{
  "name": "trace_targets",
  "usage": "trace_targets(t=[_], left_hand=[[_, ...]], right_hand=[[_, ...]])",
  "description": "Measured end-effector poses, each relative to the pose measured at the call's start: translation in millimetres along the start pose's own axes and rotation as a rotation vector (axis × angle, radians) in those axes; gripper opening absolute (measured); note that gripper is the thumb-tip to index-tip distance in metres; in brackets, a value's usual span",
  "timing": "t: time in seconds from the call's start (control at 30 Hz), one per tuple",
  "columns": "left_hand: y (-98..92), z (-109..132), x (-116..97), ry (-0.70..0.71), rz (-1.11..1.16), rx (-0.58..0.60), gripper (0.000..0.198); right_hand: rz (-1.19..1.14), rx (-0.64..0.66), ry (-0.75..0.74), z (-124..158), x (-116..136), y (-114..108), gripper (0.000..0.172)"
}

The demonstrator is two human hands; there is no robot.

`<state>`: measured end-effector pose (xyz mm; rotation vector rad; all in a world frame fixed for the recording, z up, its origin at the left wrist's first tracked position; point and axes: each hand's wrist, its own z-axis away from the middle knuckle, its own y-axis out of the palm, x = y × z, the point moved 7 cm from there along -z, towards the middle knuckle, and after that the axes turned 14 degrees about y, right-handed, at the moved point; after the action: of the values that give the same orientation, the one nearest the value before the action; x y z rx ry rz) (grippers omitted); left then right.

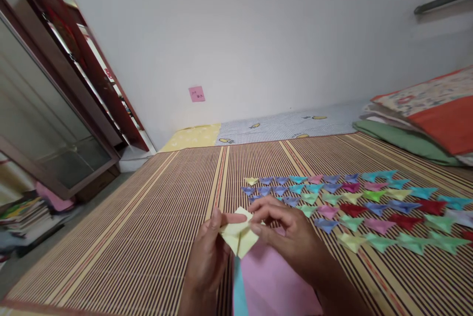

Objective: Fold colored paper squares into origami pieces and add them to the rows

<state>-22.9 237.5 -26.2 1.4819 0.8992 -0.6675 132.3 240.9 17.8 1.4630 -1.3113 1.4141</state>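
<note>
My left hand [209, 252] and my right hand [286, 230] both pinch a pale yellow paper [238, 238], partly folded, held just above the striped mat [140, 227]. The left thumb and forefinger grip its left corner; the right fingertips press its upper right edge. Under my hands lies a pink sheet [273, 281] with a blue sheet [239, 296] showing at its left edge. Beyond and to the right, several small folded paper pieces [354, 198] in many colours lie in rows on the mat.
A white wall [258, 35] with a pink note [196, 93] stands behind. Folded bedding and an orange pillow [439, 119] lie at the right. A dark wooden glass-fronted cabinet [48, 109] and a pile of books [22, 212] are at the left.
</note>
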Motion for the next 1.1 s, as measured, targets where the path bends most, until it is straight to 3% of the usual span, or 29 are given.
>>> trace_targets(t=[0.1, 0.3, 0.57, 0.8, 0.97, 1.1], left_hand=[[2.4, -0.3, 0.0, 0.031, -0.007, 0.066, 0.046], [-1.2, -0.2, -0.3, 0.052, -0.038, 0.087, 0.048], [-11.5, -1.9, -3.1, 0.042, -0.025, -0.035, 0.050], [-11.6, -3.9, -2.3, 0.022, 0.037, -0.094, 0.050], [-5.9, -2.2, -4.6, 0.082, 0.024, 0.046, 0.037], [-2.0, 0.9, -0.8, 0.040, 0.002, 0.188, 0.037]], right_hand=[[-0.043, -0.041, -0.007, -0.8, 0.6, -0.7, 0.018], [-0.018, -0.050, -0.017, -0.6, 1.0, -0.1, 0.017], [0.042, -0.007, -0.008, 1.3, 2.2, -1.3, 0.009], [0.104, -0.009, -0.051, 2.5, 5.6, 0.4, 0.017], [0.141, -0.065, -0.012, -0.5, -0.2, -3.2, 0.011], [0.112, -0.088, -0.041, -0.5, 1.8, -7.0, 0.018]])
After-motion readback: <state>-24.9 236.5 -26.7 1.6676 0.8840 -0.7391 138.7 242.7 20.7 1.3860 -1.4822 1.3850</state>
